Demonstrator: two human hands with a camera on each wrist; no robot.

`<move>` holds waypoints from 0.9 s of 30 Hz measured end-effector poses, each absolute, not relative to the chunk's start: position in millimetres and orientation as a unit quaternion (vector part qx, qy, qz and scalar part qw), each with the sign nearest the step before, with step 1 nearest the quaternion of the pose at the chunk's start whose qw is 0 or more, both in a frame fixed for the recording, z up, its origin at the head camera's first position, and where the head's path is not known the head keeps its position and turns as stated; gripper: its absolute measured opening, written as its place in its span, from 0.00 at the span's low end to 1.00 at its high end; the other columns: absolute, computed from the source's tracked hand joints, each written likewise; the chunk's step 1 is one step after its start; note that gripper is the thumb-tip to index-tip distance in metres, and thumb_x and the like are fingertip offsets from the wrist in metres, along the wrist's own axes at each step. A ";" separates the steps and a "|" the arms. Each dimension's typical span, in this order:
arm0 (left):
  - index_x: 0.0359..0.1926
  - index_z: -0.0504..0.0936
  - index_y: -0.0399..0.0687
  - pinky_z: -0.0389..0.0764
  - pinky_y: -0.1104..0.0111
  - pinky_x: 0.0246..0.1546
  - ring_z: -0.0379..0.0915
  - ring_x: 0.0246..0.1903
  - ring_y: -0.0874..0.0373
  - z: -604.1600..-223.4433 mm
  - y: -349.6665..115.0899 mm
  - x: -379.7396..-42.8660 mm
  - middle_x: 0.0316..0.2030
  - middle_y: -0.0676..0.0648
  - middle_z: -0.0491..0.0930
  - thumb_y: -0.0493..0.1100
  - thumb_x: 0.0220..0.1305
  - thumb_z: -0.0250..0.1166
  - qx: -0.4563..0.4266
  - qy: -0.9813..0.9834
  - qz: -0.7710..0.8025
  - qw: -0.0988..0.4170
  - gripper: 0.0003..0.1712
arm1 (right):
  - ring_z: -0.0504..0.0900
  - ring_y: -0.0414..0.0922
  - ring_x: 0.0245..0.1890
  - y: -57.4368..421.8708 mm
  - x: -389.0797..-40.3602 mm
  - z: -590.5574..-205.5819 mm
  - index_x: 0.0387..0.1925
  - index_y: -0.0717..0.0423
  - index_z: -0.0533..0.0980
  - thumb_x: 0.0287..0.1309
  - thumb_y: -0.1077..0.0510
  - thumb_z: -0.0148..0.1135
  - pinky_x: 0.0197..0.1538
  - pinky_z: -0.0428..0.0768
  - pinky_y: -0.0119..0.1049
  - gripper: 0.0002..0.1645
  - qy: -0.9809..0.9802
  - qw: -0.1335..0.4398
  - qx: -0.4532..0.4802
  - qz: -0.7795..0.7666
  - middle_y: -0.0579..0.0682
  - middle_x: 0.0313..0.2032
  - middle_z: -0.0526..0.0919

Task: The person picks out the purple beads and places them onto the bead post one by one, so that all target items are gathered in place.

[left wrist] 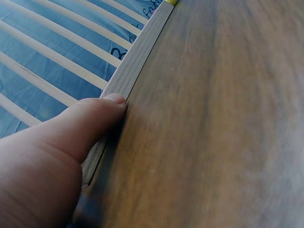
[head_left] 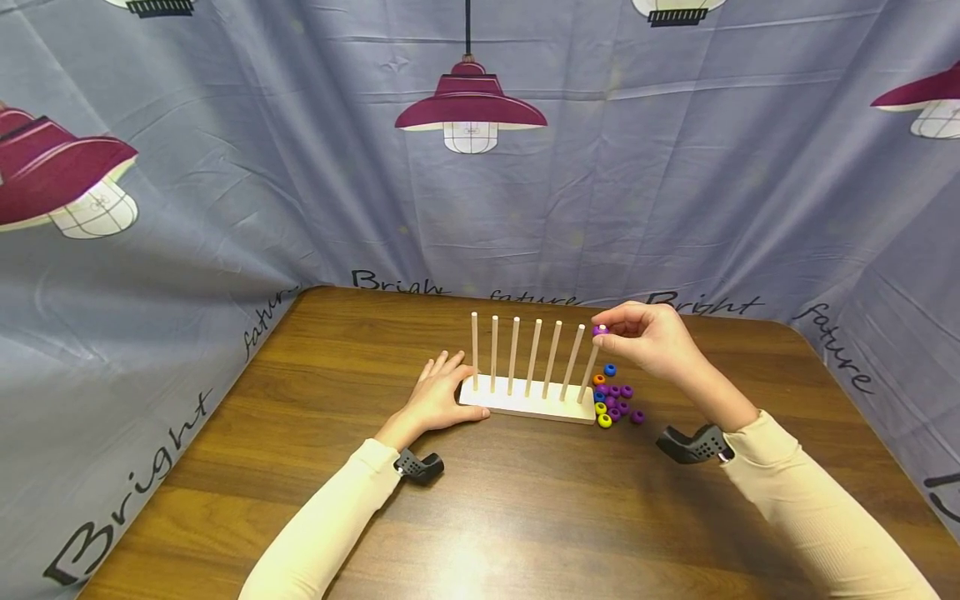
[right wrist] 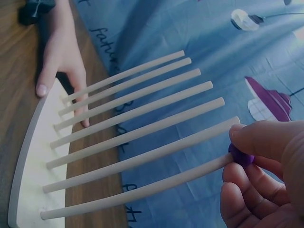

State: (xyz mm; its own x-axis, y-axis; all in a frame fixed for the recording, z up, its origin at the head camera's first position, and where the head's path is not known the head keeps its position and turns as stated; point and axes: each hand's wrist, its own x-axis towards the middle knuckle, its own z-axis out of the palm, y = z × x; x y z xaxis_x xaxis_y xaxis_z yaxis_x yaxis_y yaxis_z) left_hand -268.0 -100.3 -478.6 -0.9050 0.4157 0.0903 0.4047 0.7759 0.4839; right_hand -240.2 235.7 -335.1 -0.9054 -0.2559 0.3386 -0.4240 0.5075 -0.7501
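Only the head view shows 1 orange bead point(head_left: 598, 380); right hand point(head_left: 651, 340) pinches a purple bead point(right wrist: 242, 156), left hand point(head_left: 437, 400) holds the rack point(head_left: 528, 403).

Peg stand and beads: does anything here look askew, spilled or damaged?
Nothing clearly stands out. The peg stand sits flat; loose beads lie clustered beside its right end. In the right wrist view, the nearest peg looks bent, but this may be lens distortion.

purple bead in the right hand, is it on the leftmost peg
No, the right hand pinches the purple bead at the tip of the rightmost peg.
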 end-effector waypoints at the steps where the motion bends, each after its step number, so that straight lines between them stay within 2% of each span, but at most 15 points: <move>1: 0.66 0.77 0.52 0.45 0.42 0.80 0.46 0.79 0.35 -478.7 -100.3 -268.1 0.77 0.37 0.60 0.66 0.52 0.74 0.218 0.942 0.255 0.010 0.44 | 0.83 0.26 0.29 235.9 -240.3 -335.3 0.44 0.67 0.85 0.55 0.66 0.74 0.32 0.83 0.24 0.14 -0.864 0.092 0.197 0.455 0.46 0.34 0.90; 5: 0.67 0.77 0.51 0.45 0.42 0.80 0.46 0.80 0.35 -479.4 -100.2 -268.3 0.77 0.37 0.60 0.66 0.52 0.73 0.216 0.943 0.251 0.011 0.45 | 0.83 0.26 0.30 236.1 -240.0 -335.2 0.44 0.68 0.85 0.55 0.65 0.74 0.32 0.83 0.23 0.15 -0.866 0.091 0.196 0.451 0.56 0.36 0.90; 13: 0.66 0.77 0.50 0.46 0.41 0.79 0.47 0.79 0.34 -480.2 -100.0 -268.9 0.77 0.36 0.61 0.65 0.51 0.74 0.219 0.942 0.254 0.006 0.44 | 0.83 0.27 0.29 236.2 -238.4 -334.7 0.44 0.68 0.85 0.54 0.67 0.73 0.32 0.83 0.23 0.15 -0.866 0.090 0.192 0.454 0.43 0.32 0.89; 20: 0.66 0.77 0.51 0.45 0.42 0.80 0.46 0.79 0.34 -480.6 -99.7 -269.7 0.77 0.36 0.60 0.66 0.52 0.74 0.219 0.942 0.254 0.009 0.44 | 0.83 0.27 0.28 236.3 -237.9 -335.7 0.45 0.69 0.84 0.54 0.69 0.72 0.32 0.83 0.23 0.15 -0.867 0.092 0.193 0.450 0.44 0.32 0.90; 27: 0.66 0.77 0.51 0.45 0.42 0.80 0.46 0.79 0.34 -481.8 -99.8 -270.4 0.77 0.36 0.61 0.66 0.52 0.74 0.217 0.944 0.250 0.009 0.44 | 0.83 0.27 0.28 237.9 -236.9 -335.5 0.45 0.66 0.85 0.56 0.65 0.73 0.32 0.82 0.23 0.14 -0.872 0.091 0.187 0.442 0.48 0.31 0.89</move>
